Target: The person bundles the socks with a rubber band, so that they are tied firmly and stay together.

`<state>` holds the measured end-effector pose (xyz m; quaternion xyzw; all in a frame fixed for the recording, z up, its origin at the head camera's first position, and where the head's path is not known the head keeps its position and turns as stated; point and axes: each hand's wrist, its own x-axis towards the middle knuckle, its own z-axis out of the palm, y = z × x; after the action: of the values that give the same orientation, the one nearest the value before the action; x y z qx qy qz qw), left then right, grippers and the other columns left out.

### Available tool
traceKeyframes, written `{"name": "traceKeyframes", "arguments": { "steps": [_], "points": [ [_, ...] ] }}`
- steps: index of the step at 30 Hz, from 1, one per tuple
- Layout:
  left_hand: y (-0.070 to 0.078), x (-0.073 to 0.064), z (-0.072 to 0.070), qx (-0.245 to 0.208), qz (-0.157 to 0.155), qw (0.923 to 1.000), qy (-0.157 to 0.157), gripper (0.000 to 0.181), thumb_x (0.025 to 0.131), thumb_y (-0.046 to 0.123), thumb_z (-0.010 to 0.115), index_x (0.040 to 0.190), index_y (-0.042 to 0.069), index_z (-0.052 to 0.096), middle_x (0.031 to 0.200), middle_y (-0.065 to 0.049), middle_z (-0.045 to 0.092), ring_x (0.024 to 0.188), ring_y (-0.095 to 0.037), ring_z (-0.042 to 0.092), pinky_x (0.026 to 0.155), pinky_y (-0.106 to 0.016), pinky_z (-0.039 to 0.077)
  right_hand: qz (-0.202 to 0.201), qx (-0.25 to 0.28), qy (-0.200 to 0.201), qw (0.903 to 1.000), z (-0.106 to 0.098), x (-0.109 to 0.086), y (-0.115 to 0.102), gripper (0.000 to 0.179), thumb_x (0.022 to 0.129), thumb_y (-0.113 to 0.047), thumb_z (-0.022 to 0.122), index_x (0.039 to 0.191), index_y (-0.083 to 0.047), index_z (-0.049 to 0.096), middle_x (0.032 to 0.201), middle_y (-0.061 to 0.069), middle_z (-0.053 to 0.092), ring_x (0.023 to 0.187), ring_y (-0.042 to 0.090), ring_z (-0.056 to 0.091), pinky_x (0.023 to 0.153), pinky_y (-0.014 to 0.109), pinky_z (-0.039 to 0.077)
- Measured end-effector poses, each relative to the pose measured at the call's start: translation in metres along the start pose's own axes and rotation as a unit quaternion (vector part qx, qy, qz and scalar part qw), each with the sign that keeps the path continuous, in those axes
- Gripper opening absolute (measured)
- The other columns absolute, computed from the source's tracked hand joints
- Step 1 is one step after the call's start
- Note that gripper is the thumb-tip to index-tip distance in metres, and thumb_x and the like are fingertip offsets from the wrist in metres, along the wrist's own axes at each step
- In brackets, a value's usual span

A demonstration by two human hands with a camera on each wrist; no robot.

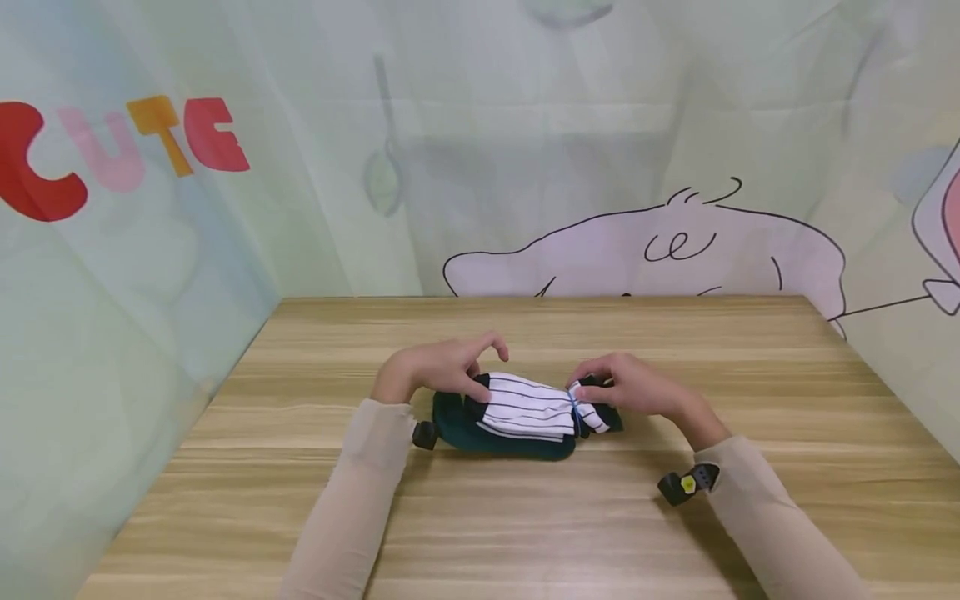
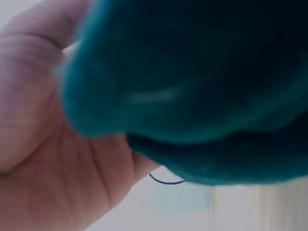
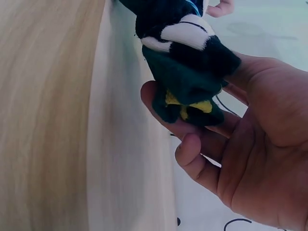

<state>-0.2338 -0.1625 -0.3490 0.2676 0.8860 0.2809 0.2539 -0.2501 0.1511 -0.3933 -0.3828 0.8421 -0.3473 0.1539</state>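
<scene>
A soft cloth bundle lies across the table: white cloth with dark stripes [image 1: 528, 406] on top and dark green plush cloth [image 1: 502, 446] beneath. Near its right end a thin blue band [image 1: 575, 412] wraps the striped cloth. My right hand [image 1: 633, 385] holds that banded end, thumb in front and fingers behind; the right wrist view shows a dark green tip with a yellow patch [image 3: 199, 106] between the fingers. Over the left end, my left hand [image 1: 446, 364] touches the cloth with its thumb while the index finger arches away. Green cloth [image 2: 183, 110] hides its fingertips in the left wrist view.
The bundle lies on a wood-grain table [image 1: 525, 525]. Behind and beside the table hangs a pale printed curtain [image 1: 315, 167] with coloured letters and a line-drawn animal. A dark wrist device [image 1: 678, 487] sits at the right cuff, another [image 1: 424, 434] at the left.
</scene>
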Motion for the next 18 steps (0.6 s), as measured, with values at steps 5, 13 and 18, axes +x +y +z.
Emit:
{"name": "traceKeyframes", "arguments": {
  "steps": [5, 13, 18],
  "points": [
    [-0.002, 0.005, 0.004, 0.009, -0.024, 0.9995, -0.017, 0.052, 0.093, 0.019, 0.073, 0.134, 0.014, 0.041, 0.084, -0.007, 0.059, 0.078, -0.019, 0.055, 0.074, -0.032, 0.041, 0.0, -0.024, -0.004, 0.9997, 0.001, 0.0, 0.0, 0.019, 0.098, -0.024, 0.066, 0.111, -0.013, 0.074, 0.108, -0.001, 0.071, 0.098, 0.017, 0.06, 0.088, 0.039, 0.048],
    [-0.005, 0.01, 0.009, 0.035, -0.058, 0.9972, -0.031, 0.048, 0.093, 0.019, 0.073, 0.13, 0.019, 0.043, 0.089, -0.007, 0.055, 0.086, -0.021, 0.054, 0.08, -0.035, 0.04, 0.017, -0.07, 0.003, 0.9974, 0.006, 0.002, 0.001, 0.022, 0.098, -0.028, 0.066, 0.113, -0.014, 0.074, 0.114, 0.0, 0.071, 0.11, 0.021, 0.063, 0.096, 0.048, 0.047],
    [-0.004, 0.014, 0.011, 0.053, -0.068, 0.9959, -0.028, 0.049, 0.093, 0.021, 0.073, 0.132, 0.022, 0.042, 0.088, -0.006, 0.05, 0.087, -0.023, 0.053, 0.081, -0.036, 0.04, 0.025, -0.08, 0.009, 0.9964, 0.007, 0.003, 0.004, 0.023, 0.098, -0.029, 0.065, 0.114, -0.014, 0.074, 0.114, 0.0, 0.071, 0.111, 0.023, 0.063, 0.096, 0.05, 0.047]
  ]
}}
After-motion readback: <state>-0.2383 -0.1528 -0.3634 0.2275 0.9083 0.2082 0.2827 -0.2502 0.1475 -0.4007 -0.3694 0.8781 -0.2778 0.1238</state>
